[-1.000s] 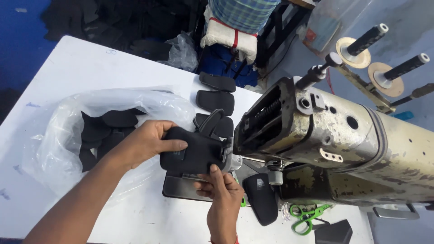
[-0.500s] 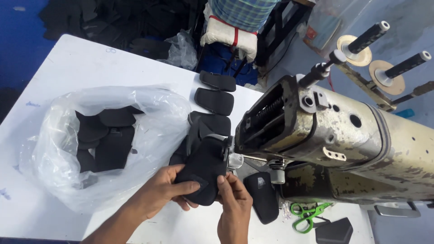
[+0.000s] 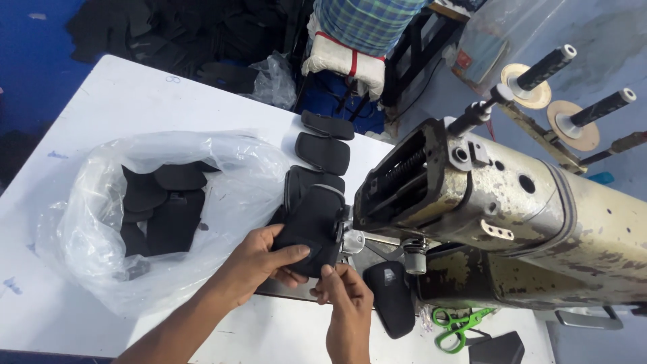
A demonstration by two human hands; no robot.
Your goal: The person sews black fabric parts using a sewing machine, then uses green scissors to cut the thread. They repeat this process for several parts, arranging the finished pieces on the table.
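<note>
Black padded piece [image 3: 311, 229] — gripped by left hand [image 3: 263, 259], right hand [image 3: 347, 290] pinching its lower edge — sits at the sewing machine [image 3: 499, 216] needle. Step judged: positioning for stitching; next calls for steady edge alignment. Bag [image 3: 162, 216] of pieces lies left.

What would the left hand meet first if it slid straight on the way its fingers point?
Probably the sewing machine: the left hand holds the black pad with fingers pointing right, toward the needle area just beyond. Depth is unclear.
</note>
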